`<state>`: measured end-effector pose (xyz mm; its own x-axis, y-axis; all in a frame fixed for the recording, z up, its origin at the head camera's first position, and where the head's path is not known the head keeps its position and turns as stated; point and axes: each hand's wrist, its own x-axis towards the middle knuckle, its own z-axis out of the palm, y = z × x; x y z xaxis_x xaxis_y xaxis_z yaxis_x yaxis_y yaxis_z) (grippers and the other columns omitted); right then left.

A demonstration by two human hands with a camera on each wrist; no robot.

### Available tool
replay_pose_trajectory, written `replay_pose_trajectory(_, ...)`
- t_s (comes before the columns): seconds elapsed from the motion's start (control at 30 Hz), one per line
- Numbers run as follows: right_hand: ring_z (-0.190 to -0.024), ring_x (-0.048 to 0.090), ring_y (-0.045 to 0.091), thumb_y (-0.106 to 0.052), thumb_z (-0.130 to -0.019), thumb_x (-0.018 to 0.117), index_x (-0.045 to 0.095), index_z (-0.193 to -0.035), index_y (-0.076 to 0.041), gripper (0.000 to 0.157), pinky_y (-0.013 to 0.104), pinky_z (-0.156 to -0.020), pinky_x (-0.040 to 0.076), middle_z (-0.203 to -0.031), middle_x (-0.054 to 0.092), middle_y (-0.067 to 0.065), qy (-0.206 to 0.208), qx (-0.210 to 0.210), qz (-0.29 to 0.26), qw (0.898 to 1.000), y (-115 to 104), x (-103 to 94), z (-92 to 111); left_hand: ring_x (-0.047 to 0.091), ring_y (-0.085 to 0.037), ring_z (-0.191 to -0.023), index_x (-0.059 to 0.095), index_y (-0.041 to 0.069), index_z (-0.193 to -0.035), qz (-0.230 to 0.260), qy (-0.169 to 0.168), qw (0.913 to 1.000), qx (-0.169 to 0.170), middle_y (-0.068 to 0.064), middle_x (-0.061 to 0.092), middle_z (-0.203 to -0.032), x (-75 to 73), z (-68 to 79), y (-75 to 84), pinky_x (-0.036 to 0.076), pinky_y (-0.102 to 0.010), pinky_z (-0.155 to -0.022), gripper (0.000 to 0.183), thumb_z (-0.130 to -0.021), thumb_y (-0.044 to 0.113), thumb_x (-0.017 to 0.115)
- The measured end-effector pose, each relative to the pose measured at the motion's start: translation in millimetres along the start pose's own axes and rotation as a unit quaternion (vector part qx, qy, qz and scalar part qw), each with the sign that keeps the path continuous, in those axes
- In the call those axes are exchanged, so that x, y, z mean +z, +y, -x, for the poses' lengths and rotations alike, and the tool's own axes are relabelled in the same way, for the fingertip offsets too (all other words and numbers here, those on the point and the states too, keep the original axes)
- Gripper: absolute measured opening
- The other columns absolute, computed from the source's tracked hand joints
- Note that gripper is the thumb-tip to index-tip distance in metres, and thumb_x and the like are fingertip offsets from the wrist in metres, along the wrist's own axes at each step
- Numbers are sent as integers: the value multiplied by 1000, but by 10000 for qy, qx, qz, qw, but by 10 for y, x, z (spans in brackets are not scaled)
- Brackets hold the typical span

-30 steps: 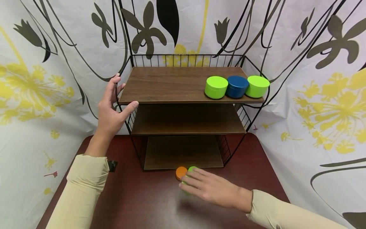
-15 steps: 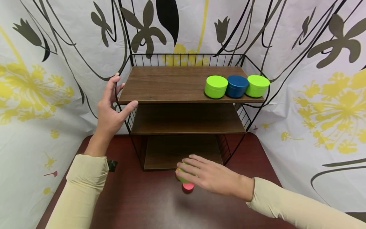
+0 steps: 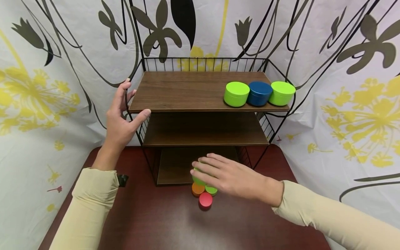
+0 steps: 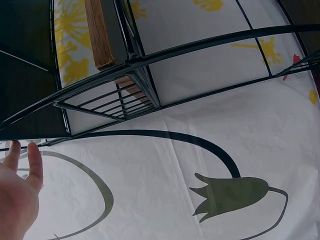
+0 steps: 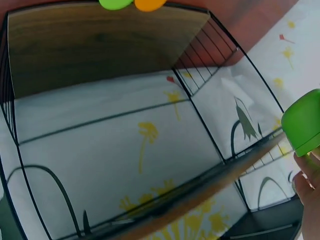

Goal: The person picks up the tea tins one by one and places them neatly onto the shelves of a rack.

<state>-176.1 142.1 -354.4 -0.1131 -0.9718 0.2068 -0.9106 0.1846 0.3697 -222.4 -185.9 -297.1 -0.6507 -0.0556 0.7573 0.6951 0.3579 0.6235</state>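
My right hand point(image 3: 232, 177) holds a round green tin point(image 3: 198, 178) above the table, in front of the bottom shelf. The right wrist view shows the fingertips against the side of that tin point(image 5: 304, 122). Below it on the table stand an orange tin point(image 3: 198, 189), another green tin point(image 3: 211, 190) and a red tin point(image 3: 205, 200), close together. My left hand point(image 3: 120, 121) grips the left side of a three-tier wire shelf rack point(image 3: 200, 110), thumb at the top board's front edge and fingers at the wire side. Only part of the left hand point(image 4: 20, 195) shows in its wrist view.
On the top board's right end, a green tin point(image 3: 236, 94), a blue tin point(image 3: 259, 93) and a second green tin point(image 3: 282, 93) stand in a row. A patterned white cloth point(image 3: 353, 114) surrounds the dark red table point(image 3: 156, 222) at the back and sides.
My right hand has lifted the green tin from the group on the table, up and toward the rack, uncovering the red and other green tins. The left hand has stayed at the rack.
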Motion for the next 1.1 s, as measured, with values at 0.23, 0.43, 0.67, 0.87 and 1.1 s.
replay_pose_trajectory(0.23,-138,43,31,-6,-86,76,40,-150,-1,74,45,-116,27,-151,44,17,274,-52,49,9996,142,-172,-60,51,-35,-132,43,-3,-144,-26,-3,10000,11,-15,42,-153,9,-4,11,40,-28,-106,70,-82,0,76)
replay_pose_trajectory(0.43,-137,45,31,-20,-105,51,42,-149,-1,49,46,-115,31,-149,46,17,521,-18,48,9986,259,-301,-112,50,-33,-132,43,-1,-144,-3,0,10000,-13,-14,41,-153,9,-4,-25,40,-25,-104,70,-83,1,76)
replay_pose_trajectory(0.67,-132,50,32,-23,-101,60,48,-144,0,51,46,-112,35,-145,51,18,863,121,-88,9962,421,-463,-191,50,-27,-133,43,3,-146,-115,4,9999,-69,-10,40,-155,-18,-7,-263,39,-26,-104,75,-80,-2,77)
replay_pose_trajectory(0.87,-129,52,35,-17,-92,73,49,-143,3,60,47,-110,37,-143,52,20,1152,222,-160,9930,587,-628,-248,51,-28,-133,43,2,-146,-94,6,10000,-32,-11,41,-154,-17,-9,-256,39,-25,-104,74,-80,-2,77)
replay_pose_trajectory(1.1,-129,51,37,-15,-86,79,49,-143,3,67,48,-111,36,-143,52,21,1126,391,-107,9928,706,-776,-264,51,-32,-132,43,0,-145,-118,11,9999,-15,-12,42,-153,-1,0,-54,40,-23,-101,72,-81,-2,76)
